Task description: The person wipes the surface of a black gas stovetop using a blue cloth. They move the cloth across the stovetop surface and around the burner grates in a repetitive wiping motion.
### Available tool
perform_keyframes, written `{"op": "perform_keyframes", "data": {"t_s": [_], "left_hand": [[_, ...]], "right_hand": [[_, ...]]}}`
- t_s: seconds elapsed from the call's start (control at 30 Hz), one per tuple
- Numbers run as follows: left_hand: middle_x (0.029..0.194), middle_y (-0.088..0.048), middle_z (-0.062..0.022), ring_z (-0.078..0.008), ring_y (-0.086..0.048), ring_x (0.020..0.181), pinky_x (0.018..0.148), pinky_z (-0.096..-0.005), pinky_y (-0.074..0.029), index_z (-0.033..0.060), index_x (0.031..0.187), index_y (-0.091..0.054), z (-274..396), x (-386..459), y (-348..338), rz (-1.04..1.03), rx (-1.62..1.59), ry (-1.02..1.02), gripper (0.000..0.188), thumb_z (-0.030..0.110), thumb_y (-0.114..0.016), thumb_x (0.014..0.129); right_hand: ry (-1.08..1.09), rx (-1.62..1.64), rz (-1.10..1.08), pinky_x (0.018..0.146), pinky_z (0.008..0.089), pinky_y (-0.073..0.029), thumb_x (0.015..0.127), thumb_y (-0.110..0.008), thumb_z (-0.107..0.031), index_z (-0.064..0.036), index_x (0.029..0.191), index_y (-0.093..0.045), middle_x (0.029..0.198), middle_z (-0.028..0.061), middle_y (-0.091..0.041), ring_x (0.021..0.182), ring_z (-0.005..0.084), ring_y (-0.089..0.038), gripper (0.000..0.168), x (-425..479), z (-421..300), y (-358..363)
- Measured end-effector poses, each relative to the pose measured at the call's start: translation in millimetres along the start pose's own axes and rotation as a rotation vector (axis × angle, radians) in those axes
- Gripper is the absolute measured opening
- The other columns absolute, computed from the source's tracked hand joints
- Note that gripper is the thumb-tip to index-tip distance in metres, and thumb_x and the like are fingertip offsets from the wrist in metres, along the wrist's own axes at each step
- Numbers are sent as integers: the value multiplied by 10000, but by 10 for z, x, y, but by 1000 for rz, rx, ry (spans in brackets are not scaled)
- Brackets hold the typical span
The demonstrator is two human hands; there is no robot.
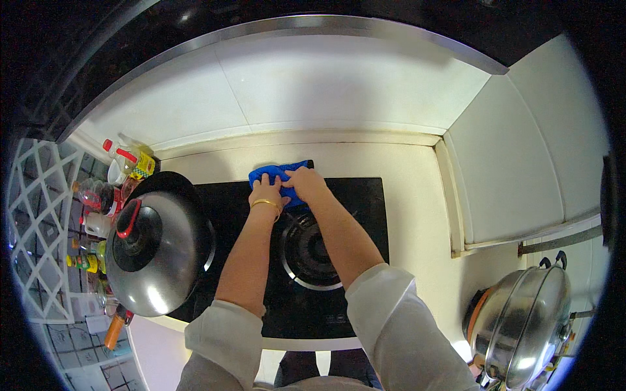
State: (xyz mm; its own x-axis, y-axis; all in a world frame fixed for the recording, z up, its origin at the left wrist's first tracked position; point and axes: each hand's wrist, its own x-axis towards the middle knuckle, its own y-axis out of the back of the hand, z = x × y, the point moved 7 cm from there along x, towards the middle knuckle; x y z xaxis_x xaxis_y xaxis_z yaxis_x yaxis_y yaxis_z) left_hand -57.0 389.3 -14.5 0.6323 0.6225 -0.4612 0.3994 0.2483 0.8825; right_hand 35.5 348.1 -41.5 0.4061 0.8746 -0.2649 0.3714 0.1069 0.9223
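Observation:
A folded blue cloth [274,172] with a black edge lies across the back edge of the black glass cooktop [234,234], partly on the pale countertop behind it. My left hand [266,191], with a gold bracelet at its wrist, presses and holds the cloth's left part with spread fingers. Close beside it, my right hand [306,183] grips the cloth's right part with bent fingers. Just in front of both hands is a round gas burner [305,249], partly covered by my right forearm.
A lidded wok [183,264] covers the cooktop's left side, its orange-brown handle [115,332] pointing towards me. Sauce bottles [142,163] crowd beyond it. At right stands a stacked metal steamer [518,322]. White tiled walls [313,83] rise behind, under a metal-edged hood [323,22].

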Motion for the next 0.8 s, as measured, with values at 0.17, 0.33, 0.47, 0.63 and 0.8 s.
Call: {"op": "perform_keyframes", "data": {"t_s": [0.17, 0.33, 0.47, 0.63, 0.8], "left_hand": [[1504, -191, -117, -357, -335, 1294, 1039, -425, -352, 261, 1451, -231, 407, 67, 12, -37, 65, -79, 719, 505, -552, 855], [1443, -299, -65, -289, -347, 1297, 1029, -446, -350, 326, 1434, -263, 940, 58, 227, -120, 97, -101, 661, 448, -573, 863], [1446, -302, -32, -259, -289, 1327, 1069, -497, -236, 352, 1431, -263, 1634, -24, 308, 5, 147, -156, 680, 329, -618, 851], [1515, -208, -42, -263, -250, 1366, 1116, -498, -109, 291, 1462, -198, 1940, -11, 181, 34, 75, -96, 791, 213, -647, 816], [1531, -160, -58, -281, -185, 1395, 1096, -528, -18, 222, 1459, -241, 2344, -206, 78, 75, 120, -104, 501, 322, -290, 970]], "right_hand": [[189, -1, 166, 873, 394, -484, 865, -564, -366, -180, 1231, -576, 1110, 163, -595, 1022, 328, -576, 411, -104, 514, -37], [168, -84, 71, 931, 401, -466, 786, -628, -131, -306, 1200, -590, 1291, 38, -503, 1110, 287, -536, 451, -478, 891, 230], [-9, -64, 132, 964, 409, -433, 779, -595, -29, -344, 1192, -596, 1365, 3, -467, 1134, 268, -519, 520, -728, 1590, 185], [16, -192, 315, 908, 381, -407, 827, -533, -99, -249, 1198, -603, 1285, 42, -515, 1095, 233, -502, 406, -1230, 1480, 412], [-91, -167, 474, 887, 399, -408, 854, -501, -168, -166, 1165, -607, 1244, 57, -522, 1060, 240, -501, 329, -1632, 1550, 353]]}}
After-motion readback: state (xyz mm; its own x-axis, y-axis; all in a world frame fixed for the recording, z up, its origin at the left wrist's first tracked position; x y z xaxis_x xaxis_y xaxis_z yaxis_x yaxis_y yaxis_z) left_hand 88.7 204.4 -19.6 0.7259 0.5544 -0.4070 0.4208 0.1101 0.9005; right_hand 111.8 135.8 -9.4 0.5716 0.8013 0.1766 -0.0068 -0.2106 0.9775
